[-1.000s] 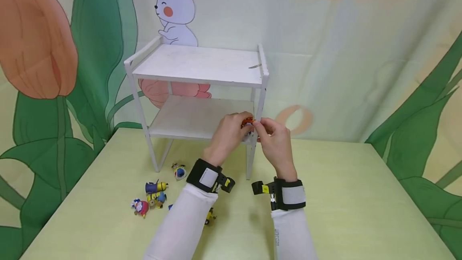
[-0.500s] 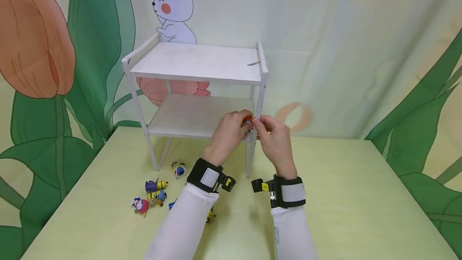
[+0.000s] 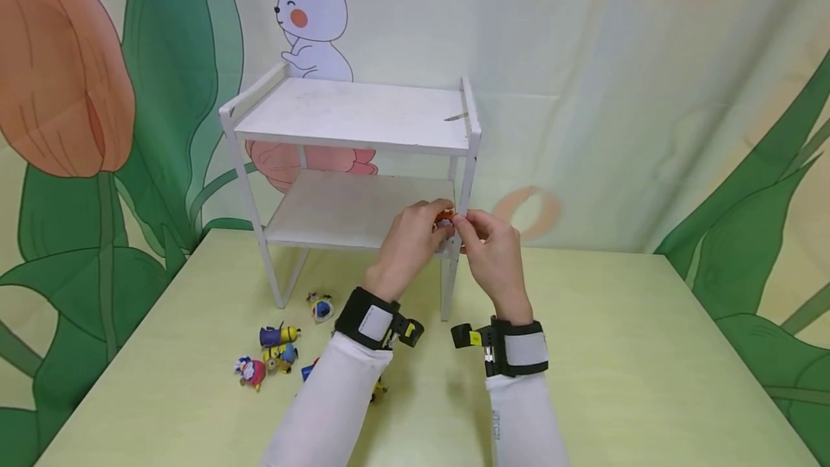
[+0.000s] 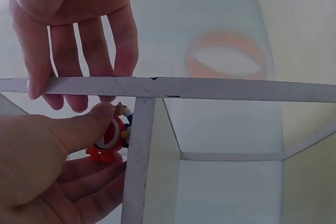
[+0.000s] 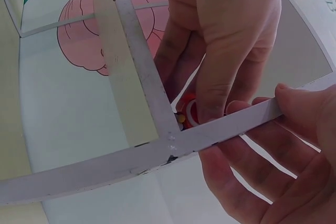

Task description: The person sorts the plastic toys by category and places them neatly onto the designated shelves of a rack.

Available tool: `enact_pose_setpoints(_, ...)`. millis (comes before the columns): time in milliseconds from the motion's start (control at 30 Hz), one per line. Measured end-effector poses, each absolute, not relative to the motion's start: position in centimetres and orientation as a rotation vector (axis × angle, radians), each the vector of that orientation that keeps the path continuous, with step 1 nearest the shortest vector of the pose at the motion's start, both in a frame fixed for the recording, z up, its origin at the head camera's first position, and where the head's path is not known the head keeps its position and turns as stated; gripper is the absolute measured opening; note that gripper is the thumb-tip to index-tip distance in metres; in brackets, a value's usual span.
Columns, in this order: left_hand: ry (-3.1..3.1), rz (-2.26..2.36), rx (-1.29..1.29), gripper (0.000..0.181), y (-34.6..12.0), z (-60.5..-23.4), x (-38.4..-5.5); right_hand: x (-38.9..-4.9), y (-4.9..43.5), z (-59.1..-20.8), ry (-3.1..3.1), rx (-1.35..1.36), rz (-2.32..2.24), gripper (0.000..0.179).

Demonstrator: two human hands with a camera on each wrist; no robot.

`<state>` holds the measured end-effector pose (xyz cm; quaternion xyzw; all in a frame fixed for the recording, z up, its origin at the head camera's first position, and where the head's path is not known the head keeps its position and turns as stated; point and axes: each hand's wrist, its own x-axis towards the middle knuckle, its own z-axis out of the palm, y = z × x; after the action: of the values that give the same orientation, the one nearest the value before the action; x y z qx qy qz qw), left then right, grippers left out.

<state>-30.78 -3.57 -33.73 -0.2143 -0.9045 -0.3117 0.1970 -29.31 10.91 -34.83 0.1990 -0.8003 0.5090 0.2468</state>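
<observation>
At the right end of the white two-tier shelf's lower board (image 3: 350,207), my left hand (image 3: 411,240) pinches a small red toy figure (image 4: 111,135) between thumb and fingers. In the left wrist view the figure sits right beside the corner where the board's edge meets the front right leg (image 4: 220,88). My right hand (image 3: 496,258) grips that same leg from the right, thumb in front and fingers passing behind it. Much of the red figure (image 5: 190,109) is hidden by my left thumb in the right wrist view.
Several toy figures lie on the light green table (image 3: 616,352) left of my arms, among them a purple-and-yellow one (image 3: 280,336), a pink one (image 3: 251,373) and a blue-and-white one (image 3: 320,307). My left sleeve partly covers a yellow toy (image 3: 379,389). Behind the shelf hangs a printed curtain (image 3: 583,92).
</observation>
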Motion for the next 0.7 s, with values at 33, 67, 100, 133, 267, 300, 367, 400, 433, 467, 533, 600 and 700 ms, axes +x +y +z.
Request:
enact_pose_setpoints(33, -2.536, -0.865, -0.601, 0.032, -3.6, -33.7, -30.7, -29.3, 10.9, -34.8, -2.181, 0.543, 1.387, 0.024)
enact_pose_setpoints(67, -2.537, -0.857, -0.603, 0.033, -3.6, -33.7, -30.7, -29.4, 10.9, -34.9, -2.181, 0.543, 1.384, 0.024)
enact_pose_setpoints(100, -2.536, -0.853, -0.606, 0.033, -3.6, -33.7, -30.7, -29.4, 10.9, -34.9, -2.181, 0.542, 1.380, 0.024)
enact_pose_setpoints(133, -2.536, -0.847, -0.606, 0.034, -3.6, -33.7, -30.6, -29.4, 10.9, -34.9, -2.182, 0.541, 1.379, 0.024)
enact_pose_setpoints(267, -2.537, -0.839, -0.601, 0.038, -3.8, -33.6, -30.5, -29.5, 10.9, -35.0, -2.184, 0.540, 1.386, 0.024)
enact_pose_setpoints(300, -2.537, -0.840, -0.598, 0.040, -3.9, -33.6, -30.5, -29.5, 10.9, -35.0, -2.186, 0.539, 1.389, 0.025)
enact_pose_setpoints(367, -2.543, -0.840, -0.590, 0.042, -4.0, -33.5, -30.4, -29.5, 10.9, -34.9, -2.188, 0.536, 1.397, 0.025)
enact_pose_setpoints(400, -2.547, -0.841, -0.588, 0.043, -4.1, -33.4, -30.3, -29.5, 10.9, -34.9, -2.190, 0.534, 1.400, 0.025)
enact_pose_setpoints(433, -2.551, -0.843, -0.588, 0.044, -4.2, -33.4, -30.2, -29.5, 10.9, -34.9, -2.193, 0.532, 1.400, 0.025)
enact_pose_setpoints(467, -2.556, -0.850, -0.586, 0.044, -4.3, -33.3, -30.1, -29.4, 10.9, -34.9, -2.195, 0.531, 1.401, 0.025)
enact_pose_setpoints(533, -2.571, -0.863, -0.581, 0.045, -4.7, -33.1, -29.8, -29.4, 11.0, -34.9, -2.198, 0.531, 1.401, 0.025)
enact_pose_setpoints(600, -2.582, -0.878, -0.576, 0.046, -5.1, -33.0, -29.5, -29.4, 11.0, -34.9, -2.200, 0.534, 1.403, 0.025)
enact_pose_setpoints(700, -2.590, -0.895, -0.566, 0.046, -5.8, -32.9, -29.1, -29.4, 11.0, -34.9, -2.200, 0.541, 1.418, 0.026)
